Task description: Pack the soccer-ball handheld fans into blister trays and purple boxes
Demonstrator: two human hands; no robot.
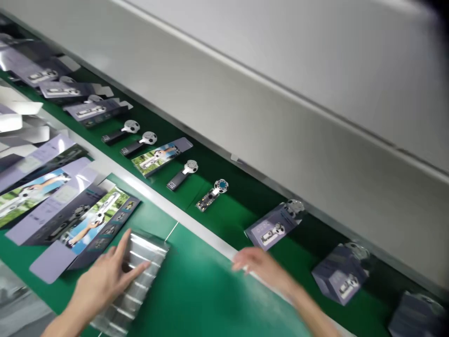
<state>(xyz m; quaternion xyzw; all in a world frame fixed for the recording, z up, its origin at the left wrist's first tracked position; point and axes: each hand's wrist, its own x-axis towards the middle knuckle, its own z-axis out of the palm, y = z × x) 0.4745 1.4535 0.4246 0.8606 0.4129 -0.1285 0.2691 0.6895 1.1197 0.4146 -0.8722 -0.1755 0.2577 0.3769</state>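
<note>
My left hand (107, 274) lies on a clear ribbed plastic tray (143, 283) on the green tabletop. Its thumb and index finger are spread over the tray's left side. Left of it, a purple printed box (100, 220) with an open flap touches or nearly touches the hand. My right hand (257, 264), blurred by motion, hovers by the white rail with loosely bent fingers and nothing visible in them. Just beyond it a purple carton (273, 227) stands on the green strip, a football-patterned round head showing at its top.
Behind the white rail (203, 234), several dark-handled devices with football-patterned heads (182, 174) lie in a row. A device with exposed circuitry (212, 195) is among them. More purple boxes (342, 274) stand right. A grey panel (245, 103) overhangs the strip.
</note>
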